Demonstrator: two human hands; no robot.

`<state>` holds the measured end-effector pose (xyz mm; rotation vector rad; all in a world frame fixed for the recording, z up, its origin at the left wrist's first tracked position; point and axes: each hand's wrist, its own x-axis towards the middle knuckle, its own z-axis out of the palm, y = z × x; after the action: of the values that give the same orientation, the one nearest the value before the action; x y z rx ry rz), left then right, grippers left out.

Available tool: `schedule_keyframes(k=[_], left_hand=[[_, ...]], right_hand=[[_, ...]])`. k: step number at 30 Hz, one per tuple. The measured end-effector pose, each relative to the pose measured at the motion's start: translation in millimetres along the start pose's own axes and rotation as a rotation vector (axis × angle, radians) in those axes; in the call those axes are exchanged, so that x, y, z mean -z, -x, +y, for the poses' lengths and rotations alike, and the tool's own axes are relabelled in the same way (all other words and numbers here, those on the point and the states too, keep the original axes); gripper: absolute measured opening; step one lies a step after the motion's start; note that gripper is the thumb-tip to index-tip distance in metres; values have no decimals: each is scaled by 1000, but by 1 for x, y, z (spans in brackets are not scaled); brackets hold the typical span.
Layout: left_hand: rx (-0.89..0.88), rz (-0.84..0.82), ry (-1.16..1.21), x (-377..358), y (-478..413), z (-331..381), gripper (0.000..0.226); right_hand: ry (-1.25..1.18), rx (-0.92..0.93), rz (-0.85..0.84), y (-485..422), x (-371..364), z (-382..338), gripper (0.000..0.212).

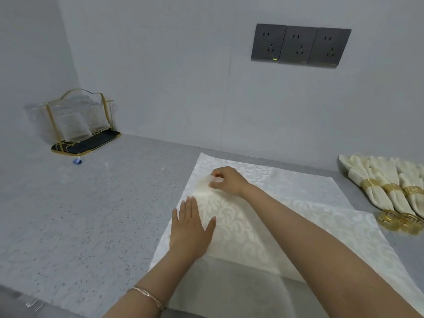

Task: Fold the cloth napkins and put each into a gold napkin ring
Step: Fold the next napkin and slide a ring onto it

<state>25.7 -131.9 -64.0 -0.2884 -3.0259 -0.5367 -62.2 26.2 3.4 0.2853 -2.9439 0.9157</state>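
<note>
Folding step, mid-frame: left hand [192,228], grip open, presses the napkin [243,228] flat on the table [91,203]; right hand [226,180] pinches its folded corner. Next, probably: crease, then a gold ring [399,222], right edge

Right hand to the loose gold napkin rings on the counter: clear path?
Probably yes: the loose gold napkin rings lie uncovered, nothing between, though the right hand pinches the cream patterned cloth napkin and must release first.

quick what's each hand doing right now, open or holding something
Left hand: open, fingers straight, pressing flat on the napkin.
Right hand: closed, pinching a fold of the napkin.
</note>
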Motion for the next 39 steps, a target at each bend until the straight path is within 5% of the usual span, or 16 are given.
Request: schedule_keyframes(k=[5, 7, 15, 21, 26, 30, 39], left_hand=[[61, 123, 596, 14, 4, -1, 65], [36, 102, 667, 24, 9, -1, 61], [-227, -116, 109, 23, 36, -3, 54], [-279, -130, -140, 14, 51, 9, 56], [-313, -134, -177, 9, 57, 9, 95], [-279, -171, -180, 10, 58, 11, 57], [-282, -275, -101, 17, 38, 39, 56]], right_hand=[[-22, 116, 117, 39, 13, -18, 6], [-16, 132, 152, 69, 22, -17, 5], [104, 39, 142, 187, 25, 21, 12], [129, -13, 121, 221, 19, 35, 18], [192, -15, 106, 234, 15, 35, 22], [238, -22, 94, 239, 10, 33, 22], [244, -19, 169, 241, 2, 29, 25]])
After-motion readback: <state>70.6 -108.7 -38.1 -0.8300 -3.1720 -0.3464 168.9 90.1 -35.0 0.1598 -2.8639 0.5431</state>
